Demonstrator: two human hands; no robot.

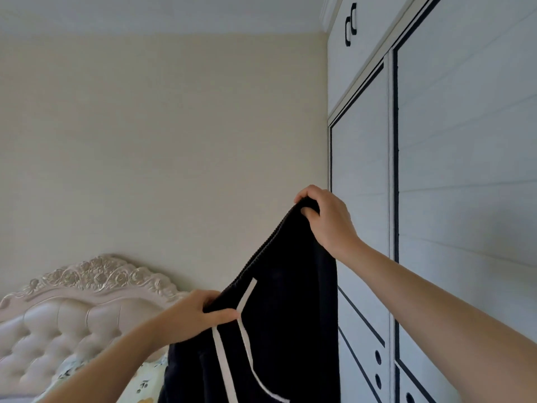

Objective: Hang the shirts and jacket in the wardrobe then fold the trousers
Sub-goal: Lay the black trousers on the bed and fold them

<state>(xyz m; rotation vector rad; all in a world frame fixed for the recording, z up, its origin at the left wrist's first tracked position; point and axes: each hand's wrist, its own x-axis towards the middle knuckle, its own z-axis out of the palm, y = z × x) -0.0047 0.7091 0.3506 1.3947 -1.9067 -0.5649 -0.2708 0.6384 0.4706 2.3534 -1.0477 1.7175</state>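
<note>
Head view, left hand [197, 315], right hand [328, 221] gripping black trousers [290, 315]

In front of you is a plain cream wall [159, 141] under a white ceiling [145, 13]. Low on your left is a padded headboard [72, 309], pale pink, with carved flowers along its top. Below it lies what may be a flowery sheet [145, 379]; only a bit shows. On your right stands a tall white wardrobe [465, 141] with dark lines. The light is soft.

A bed [43, 370] with a pale, carved, button-tufted headboard [72, 321] sits at lower left; flowered bedding [146, 383] lies on it.
</note>
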